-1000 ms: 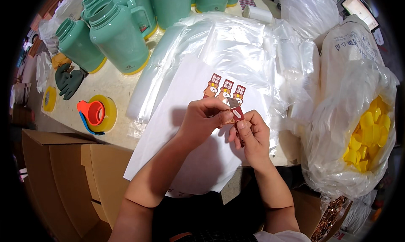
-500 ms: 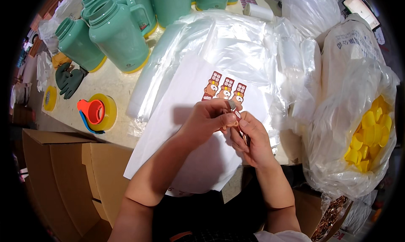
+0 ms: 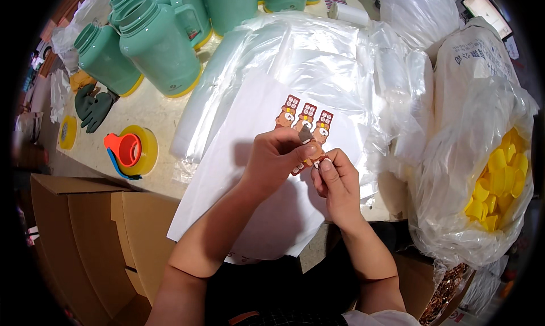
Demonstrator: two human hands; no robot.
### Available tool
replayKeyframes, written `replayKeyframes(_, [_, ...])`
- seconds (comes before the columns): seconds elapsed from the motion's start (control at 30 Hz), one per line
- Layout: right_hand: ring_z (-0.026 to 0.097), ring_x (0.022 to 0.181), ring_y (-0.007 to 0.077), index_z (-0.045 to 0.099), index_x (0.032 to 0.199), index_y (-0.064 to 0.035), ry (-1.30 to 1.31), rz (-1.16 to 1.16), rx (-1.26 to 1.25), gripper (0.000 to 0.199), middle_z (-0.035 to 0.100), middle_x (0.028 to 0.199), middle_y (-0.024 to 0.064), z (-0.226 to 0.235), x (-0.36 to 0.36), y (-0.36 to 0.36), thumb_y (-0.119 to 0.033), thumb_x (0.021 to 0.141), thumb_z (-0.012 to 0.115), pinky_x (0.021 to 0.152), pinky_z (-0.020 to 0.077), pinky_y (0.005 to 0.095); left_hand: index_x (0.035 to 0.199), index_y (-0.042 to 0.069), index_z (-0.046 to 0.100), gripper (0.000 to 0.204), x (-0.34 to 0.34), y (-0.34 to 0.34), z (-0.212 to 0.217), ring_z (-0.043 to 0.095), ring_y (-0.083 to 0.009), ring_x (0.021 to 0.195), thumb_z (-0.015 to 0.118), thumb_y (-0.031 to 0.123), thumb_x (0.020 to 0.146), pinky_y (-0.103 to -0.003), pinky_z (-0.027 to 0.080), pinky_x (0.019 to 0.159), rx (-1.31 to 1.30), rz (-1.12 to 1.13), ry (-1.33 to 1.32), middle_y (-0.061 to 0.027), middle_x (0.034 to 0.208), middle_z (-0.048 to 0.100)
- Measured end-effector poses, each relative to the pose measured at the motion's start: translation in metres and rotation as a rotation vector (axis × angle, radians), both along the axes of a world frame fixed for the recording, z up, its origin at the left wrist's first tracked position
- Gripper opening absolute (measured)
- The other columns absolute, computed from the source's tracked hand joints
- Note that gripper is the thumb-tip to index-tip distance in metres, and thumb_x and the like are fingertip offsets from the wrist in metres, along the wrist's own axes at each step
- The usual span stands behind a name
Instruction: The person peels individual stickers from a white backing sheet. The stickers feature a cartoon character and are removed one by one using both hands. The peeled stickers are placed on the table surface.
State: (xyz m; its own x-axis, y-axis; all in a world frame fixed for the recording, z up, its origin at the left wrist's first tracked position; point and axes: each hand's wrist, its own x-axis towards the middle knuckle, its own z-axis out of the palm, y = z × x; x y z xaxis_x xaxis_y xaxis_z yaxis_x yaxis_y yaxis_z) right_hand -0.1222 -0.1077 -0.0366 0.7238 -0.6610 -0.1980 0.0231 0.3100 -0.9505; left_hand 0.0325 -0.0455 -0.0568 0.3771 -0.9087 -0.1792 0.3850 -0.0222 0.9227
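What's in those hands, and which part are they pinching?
A little bear piece, pinched at its left side by the left hand, lower edge by the right hand.

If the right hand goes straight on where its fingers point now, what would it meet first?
Most likely the left hand, ahead and slightly left, with the small bear sticker between them; the depth there is unclear.

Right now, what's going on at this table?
A person's left hand and right hand pinch a small brown bear piece between them, above a white sheet. Three similar bear figures show on the sheet just beyond. The sheet lies partly over clear plastic bags, with green jugs standing at the upper left.
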Motion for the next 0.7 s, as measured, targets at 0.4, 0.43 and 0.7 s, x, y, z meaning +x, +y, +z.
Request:
replayKeyframes(0.4, [0.052,0.066,0.0076,0.056,0.102,0.0013,0.239,-0.072,-0.552,0.012,0.058,0.073,0.0038,-0.004,0.005,0.002,-0.009,0.099,0.051,0.062,0.0428,0.0234,0.08,0.002,0.065,0.017,0.0,0.001,-0.012,0.046,-0.0021,0.064,0.071,0.015,0.088,-0.022,0.034,0.051,0.161,0.07,-0.151,0.0041,0.069,0.055])
replayKeyframes(0.43, [0.05,0.064,0.0075,0.056,0.103,0.0,0.178,-0.086,-0.51,0.011,0.057,0.072,0.0028,-0.009,0.004,0.002,-0.009,0.099,0.051,0.06,0.0412,0.0227,0.083,0.001,0.065,0.018,0.0,0.003,0.002,0.046,-0.0019,0.063,0.071,0.016,0.088,-0.022,0.034,0.051,0.067,0.048,-0.028,0.0036,0.069,0.055])
replayKeyframes(0.7, [0.038,0.056,0.0055,0.049,0.107,-0.0058,-0.236,-0.103,0.172,0.012,0.051,0.073,0.0015,-0.009,0.006,0.0,-0.015,0.1,0.053,0.049,0.0291,0.0203,0.083,0.001,0.063,0.013,0.001,0.001,-0.009,0.055,-0.0062,0.061,0.068,0.011,0.09,-0.022,0.044,0.055,-0.046,0.01,-0.019,-0.0003,0.068,0.057])
